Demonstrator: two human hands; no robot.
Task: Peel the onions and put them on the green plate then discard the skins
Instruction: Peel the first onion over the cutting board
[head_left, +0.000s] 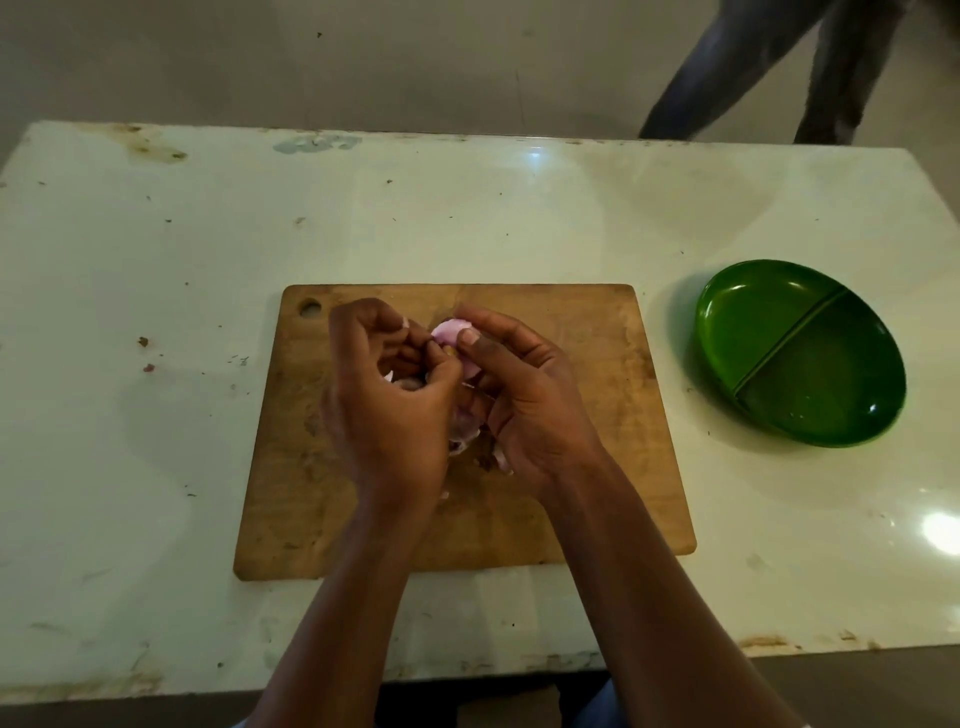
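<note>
A: Where is the onion (451, 332)?

B: Above the middle of the wooden cutting board (597, 415), held between both hands. Only its pale pink top shows; the fingers cover the rest.

A: What is the right hand (524, 400) doing?

B: It grasps the onion from the right. The thumb lies across the top and the fingers curl round the far side and underneath.

A: And the left hand (389, 400)?

B: It is curled too. Its thumb tip presses on the onion's left side, and the bent fingers close in from beyond, so it pinches the onion there. I cannot tell whether a flap of skin sits under the thumb.

A: Any loose skins (464, 431)?

B: Pinkish-purple pieces show low down in the gap between the palms. Whether they lie on the board or hang from the onion is hidden.

A: The green plate (763, 322)?

B: It is on the tabletop (156, 260), well apart to the right of the board. A ridge splits it into two compartments.

A: Anything else?

B: The pale tabletop is stained and chipped along its edges. Beyond its far right corner are a standing person's legs (727, 73).
</note>
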